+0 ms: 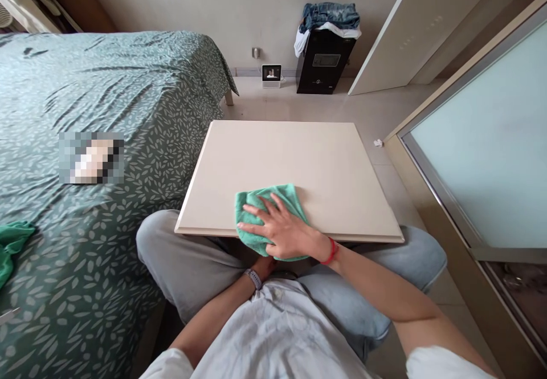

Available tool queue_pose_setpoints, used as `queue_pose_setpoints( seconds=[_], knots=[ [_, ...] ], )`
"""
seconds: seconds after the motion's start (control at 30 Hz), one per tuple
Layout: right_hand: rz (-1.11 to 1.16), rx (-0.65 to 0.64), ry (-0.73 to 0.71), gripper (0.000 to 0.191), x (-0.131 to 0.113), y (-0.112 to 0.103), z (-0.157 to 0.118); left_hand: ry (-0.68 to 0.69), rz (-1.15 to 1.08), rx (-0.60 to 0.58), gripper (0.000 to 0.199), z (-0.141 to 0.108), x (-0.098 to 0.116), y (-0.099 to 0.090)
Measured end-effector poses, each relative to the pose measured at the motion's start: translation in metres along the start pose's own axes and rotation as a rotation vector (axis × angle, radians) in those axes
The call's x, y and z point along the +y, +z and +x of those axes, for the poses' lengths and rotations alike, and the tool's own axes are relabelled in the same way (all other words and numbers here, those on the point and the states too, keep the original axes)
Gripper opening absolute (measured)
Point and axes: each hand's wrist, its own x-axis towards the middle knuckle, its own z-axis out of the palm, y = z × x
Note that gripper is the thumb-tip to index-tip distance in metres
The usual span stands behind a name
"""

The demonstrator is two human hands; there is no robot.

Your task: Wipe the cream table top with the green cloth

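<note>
Across my lap, or just above it, is a pale cream board or tabletop [282,151] with a raised rim along its near edge. My right hand [282,228] lies with spread fingers on a green cloth [286,194], pressing it onto the near middle of the board. Part of the cloth hangs over the near edge. A red band circles the right wrist. My left hand [264,266] is low in front of my body, below that edge; its fingers are hidden under the cloth and the board. A watch with a light strap is on the left wrist.
On the left stands a bed [171,111] with a green leaf-patterned sheet, a green garment or cloth [12,248] and a blurred item on it. Beyond the board are a small screen [271,75] and a black cabinet [322,65] topped with jeans. A glass-panelled sliding door [491,139] is at right.
</note>
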Motion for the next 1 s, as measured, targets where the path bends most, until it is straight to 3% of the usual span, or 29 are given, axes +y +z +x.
queue_pose_setpoints(
  seconds=[0.07, 0.13, 0.33, 0.43, 0.47, 0.53, 0.7, 0.77, 0.8, 0.87, 1.0],
  knots=[
    [0.021, -0.041, -0.071, 0.09, 0.011, -0.008, 0.013, -0.009, 0.0, 0.027, 0.028, -0.001, 0.002, 0.0],
    [0.023, -0.037, 0.036, 0.09, 0.041, -0.019, 0.012, -0.05, 0.026, 0.034, 0.032, -0.003, 0.004, 0.0],
    [-0.02, 0.184, 0.885, 0.087, 0.171, -0.056, -0.033, -0.099, 0.063, 0.006, 0.042, -0.005, 0.005, 0.003],
    [-0.015, 0.279, 1.118, 0.081, 0.193, -0.06, -0.036, -0.102, 0.067, -0.004, 0.037, -0.005, 0.004, 0.003],
    [-0.02, 0.28, 1.112, 0.081, 0.188, -0.058, -0.031, -0.102, 0.069, -0.004, 0.034, -0.005, 0.004, 0.002],
    [-0.042, 0.221, 0.948, 0.081, 0.16, -0.049, -0.015, -0.1, 0.073, 0.0, 0.03, -0.003, 0.003, 0.002],
    [-0.04, -0.003, 0.117, 0.084, 0.048, -0.015, 0.011, -0.08, 0.06, 0.028, 0.034, 0.001, 0.001, 0.002],
    [-0.008, -0.038, -0.096, 0.087, 0.028, -0.008, 0.012, -0.063, 0.047, 0.04, 0.031, 0.003, 0.0, 0.002],
    [0.002, -0.044, -0.134, 0.088, 0.029, -0.008, 0.011, -0.061, 0.046, 0.043, 0.026, 0.003, 0.0, 0.001],
    [-0.001, -0.035, -0.05, 0.087, 0.052, -0.014, 0.008, -0.07, 0.053, 0.042, 0.02, 0.003, 0.0, 0.0],
    [-0.04, 0.116, 0.562, 0.076, 0.146, -0.047, -0.006, -0.096, 0.073, 0.027, 0.024, 0.003, 0.002, -0.001]
  ],
)
